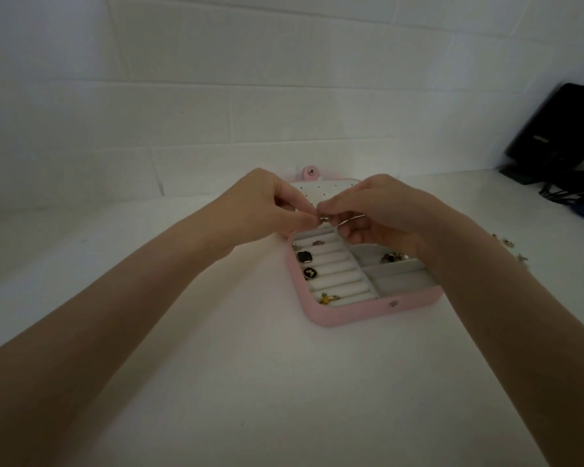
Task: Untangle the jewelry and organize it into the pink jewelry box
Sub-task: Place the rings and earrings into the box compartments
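The pink jewelry box (338,315) lies open on the white table, its lid standing against the wall. Its ring rolls hold a black square ring (304,256), a black round ring (309,273) and a yellow piece (326,298). A few small pieces (392,257) lie in a right-hand compartment. Above the box, my left hand (267,207) and my right hand (375,210) meet fingertip to fingertip, both pinching a thin silver piece of jewelry (322,219). A fine strand (353,220) of it runs under my right fingers. Its full shape is hidden.
More loose jewelry (509,247) lies on the table to the right, behind my right forearm. A black device (557,129) with cables (573,197) stands at the far right against the white brick wall.
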